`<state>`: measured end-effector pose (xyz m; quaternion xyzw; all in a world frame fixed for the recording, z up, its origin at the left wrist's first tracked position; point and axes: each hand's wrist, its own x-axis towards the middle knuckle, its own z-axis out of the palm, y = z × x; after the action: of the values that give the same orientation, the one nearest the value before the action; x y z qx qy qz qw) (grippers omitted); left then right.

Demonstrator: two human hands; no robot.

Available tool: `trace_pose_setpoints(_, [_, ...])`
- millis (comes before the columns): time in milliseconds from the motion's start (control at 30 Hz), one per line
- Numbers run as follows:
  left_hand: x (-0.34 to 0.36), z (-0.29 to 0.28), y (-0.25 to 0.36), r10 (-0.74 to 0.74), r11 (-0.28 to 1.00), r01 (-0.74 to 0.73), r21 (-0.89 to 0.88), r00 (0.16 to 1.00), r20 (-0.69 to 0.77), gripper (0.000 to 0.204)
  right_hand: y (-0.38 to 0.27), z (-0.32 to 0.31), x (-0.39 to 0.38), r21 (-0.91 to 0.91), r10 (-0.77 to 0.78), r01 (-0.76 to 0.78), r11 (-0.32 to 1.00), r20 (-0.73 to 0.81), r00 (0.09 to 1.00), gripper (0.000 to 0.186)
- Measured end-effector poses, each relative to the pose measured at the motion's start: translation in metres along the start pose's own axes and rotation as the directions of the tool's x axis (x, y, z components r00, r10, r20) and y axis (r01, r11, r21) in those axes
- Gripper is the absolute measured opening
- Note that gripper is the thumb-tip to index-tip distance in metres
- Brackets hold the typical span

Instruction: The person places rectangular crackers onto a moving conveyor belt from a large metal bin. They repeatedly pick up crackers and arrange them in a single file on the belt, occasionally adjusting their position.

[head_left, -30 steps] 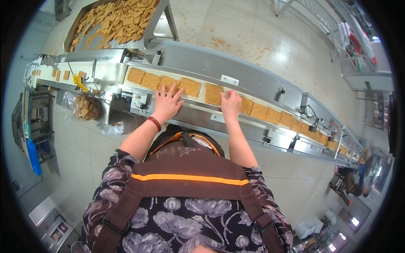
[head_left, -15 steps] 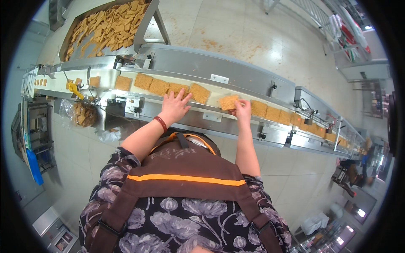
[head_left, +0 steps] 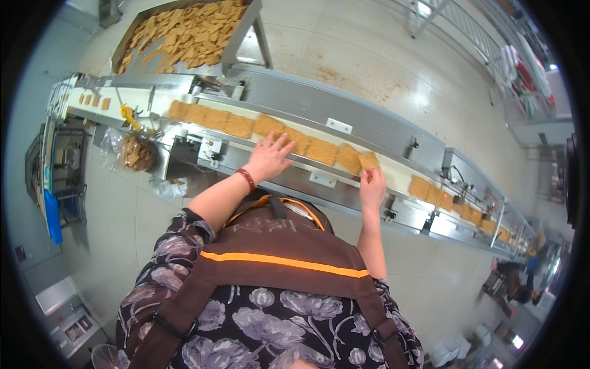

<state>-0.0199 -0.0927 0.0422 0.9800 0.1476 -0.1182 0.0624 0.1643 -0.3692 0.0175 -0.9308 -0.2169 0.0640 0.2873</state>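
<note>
A line of flat, square golden-brown crackers (head_left: pixel 239 126) lies on a white conveyor belt (head_left: pixel 398 176) running across in front of me. My left hand (head_left: pixel 269 158) reaches over the near rail with its fingers spread, the tips at the near edges of crackers in the middle of the line. Farther right, my right hand (head_left: pixel 373 189) pinches the near edge of a tilted cracker (head_left: pixel 369 161). That piece is at the right end of this line, against its neighbour (head_left: pixel 349 158). Beyond a gap, more crackers (head_left: pixel 420 187) lie on the belt to the right.
At the far left stands a metal tray (head_left: pixel 247 27) heaped with cracker pieces. A clear bag of pieces (head_left: pixel 139 152) hangs by the belt's near side, below a yellow object (head_left: pixel 128 117). Metal guards (head_left: pixel 307 101) border the belt. Crumbs (head_left: pixel 387 86) lie on the floor behind.
Crackers on the left have come rightward and now sit close together. My right hand has shifted right and nearer with a pinched cracker; my left hand stays spread at the line.
</note>
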Motion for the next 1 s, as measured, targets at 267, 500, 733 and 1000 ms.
trace_pose_setpoints(267, [-0.025,0.002,-0.037,-0.077,0.966,0.061,-0.249,0.996,-0.054,0.049,0.047,-0.022,0.008,-0.265,-0.097,0.080,0.961,-0.053,0.994,0.036])
trace_pose_setpoints(500, [-0.073,0.011,-0.104,-0.253,0.921,0.192,-0.339,0.957,-0.144,0.039,0.101,-0.046,0.014,-0.392,0.082,-0.151,0.908,-0.187,0.979,0.028])
trace_pose_setpoints(733, [-0.094,0.020,-0.147,-0.173,0.910,0.070,-0.408,0.959,-0.222,0.035,0.082,0.007,0.029,-0.356,0.266,-0.346,0.868,-0.255,0.930,0.028])
trace_pose_setpoints(1000, [-0.116,0.008,-0.197,-0.067,0.896,-0.024,-0.444,0.980,-0.187,0.032,-0.013,0.040,-0.033,-0.377,0.185,-0.321,0.869,-0.353,0.917,0.020])
